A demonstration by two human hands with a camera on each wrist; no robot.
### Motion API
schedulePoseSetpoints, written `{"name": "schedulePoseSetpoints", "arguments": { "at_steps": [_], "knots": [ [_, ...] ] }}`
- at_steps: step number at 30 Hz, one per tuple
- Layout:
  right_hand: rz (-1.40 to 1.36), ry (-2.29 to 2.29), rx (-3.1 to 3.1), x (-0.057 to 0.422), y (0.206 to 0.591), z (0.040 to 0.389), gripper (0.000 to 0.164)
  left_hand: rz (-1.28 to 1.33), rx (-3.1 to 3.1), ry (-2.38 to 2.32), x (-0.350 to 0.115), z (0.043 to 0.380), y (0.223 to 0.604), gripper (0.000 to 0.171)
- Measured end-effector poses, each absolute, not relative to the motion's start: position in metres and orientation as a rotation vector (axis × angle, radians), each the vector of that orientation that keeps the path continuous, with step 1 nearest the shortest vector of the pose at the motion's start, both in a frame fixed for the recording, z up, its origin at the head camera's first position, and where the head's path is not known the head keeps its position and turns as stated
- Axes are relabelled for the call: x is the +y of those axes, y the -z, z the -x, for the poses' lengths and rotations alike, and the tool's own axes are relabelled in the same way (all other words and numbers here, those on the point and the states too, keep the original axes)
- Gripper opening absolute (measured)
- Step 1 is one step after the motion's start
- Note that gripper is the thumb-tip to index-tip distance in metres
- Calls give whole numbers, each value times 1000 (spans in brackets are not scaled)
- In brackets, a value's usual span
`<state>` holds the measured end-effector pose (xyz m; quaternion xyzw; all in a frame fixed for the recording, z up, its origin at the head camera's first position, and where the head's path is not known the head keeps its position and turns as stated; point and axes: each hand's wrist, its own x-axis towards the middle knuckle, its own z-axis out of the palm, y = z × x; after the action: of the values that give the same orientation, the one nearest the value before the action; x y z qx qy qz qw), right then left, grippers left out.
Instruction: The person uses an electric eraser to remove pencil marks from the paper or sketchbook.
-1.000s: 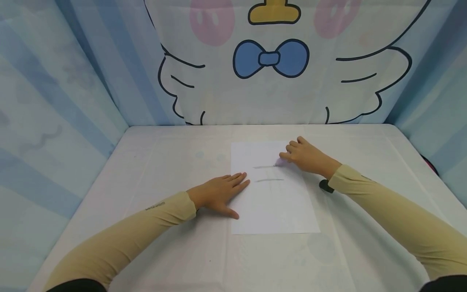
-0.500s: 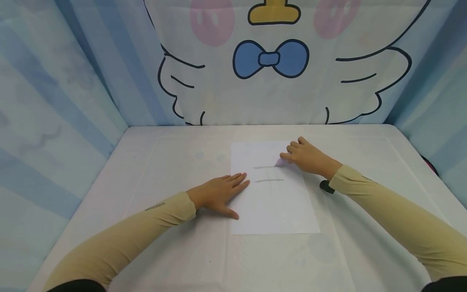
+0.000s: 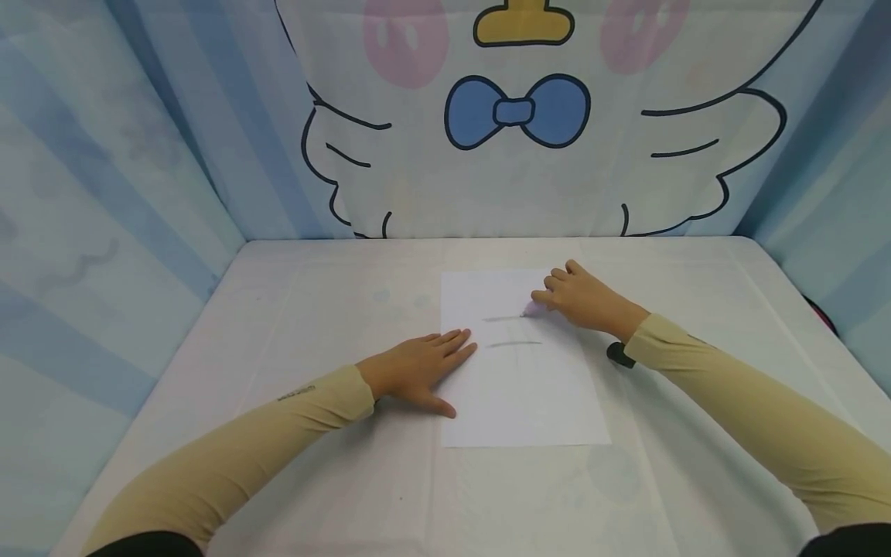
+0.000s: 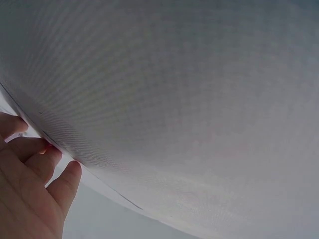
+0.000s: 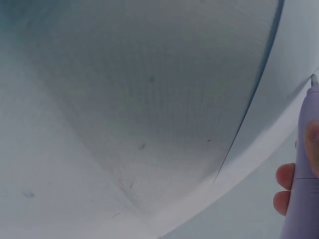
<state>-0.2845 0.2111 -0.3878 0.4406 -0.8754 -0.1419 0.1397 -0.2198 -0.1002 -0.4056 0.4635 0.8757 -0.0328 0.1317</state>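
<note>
A white sheet of paper (image 3: 518, 402) lies on the table with two short grey lines drawn across its upper half. My left hand (image 3: 422, 369) rests on the paper's left edge, fingers spread and thumb apart. My right hand (image 3: 581, 298) grips a thick lavender pen-shaped tool (image 5: 304, 144) near the sheet's upper right. The tool's narrow grey tip (image 5: 314, 80) is at the paper, by the right end of the upper grey line (image 3: 500, 319). In the left wrist view, the fingers of the left hand (image 4: 35, 184) show at the lower left; in the right wrist view only some right fingertips appear.
A pale cloth covers the table (image 3: 327, 480). Behind it hangs a curtain (image 3: 515, 186) with a cartoon figure and a blue bow tie; more blue and white curtain (image 3: 104, 232) closes the sides. Something black (image 3: 619, 354) shows under the right cuff.
The right hand and tool have shifted very slightly left along the upper line. The left hand and the paper have stayed where they were.
</note>
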Motion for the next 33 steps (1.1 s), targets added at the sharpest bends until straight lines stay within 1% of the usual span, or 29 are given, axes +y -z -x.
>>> {"name": "schedulePoseSetpoints", "arguments": {
  "at_steps": [28,33],
  "knots": [
    [-1292,412,-2512,211,391,287,21,-1339,2536,97,-101,222,408,102],
    [-1292,399,-2483,210,392,287,23,-1331,2536,95,-101,221,407,102]
  ]
}}
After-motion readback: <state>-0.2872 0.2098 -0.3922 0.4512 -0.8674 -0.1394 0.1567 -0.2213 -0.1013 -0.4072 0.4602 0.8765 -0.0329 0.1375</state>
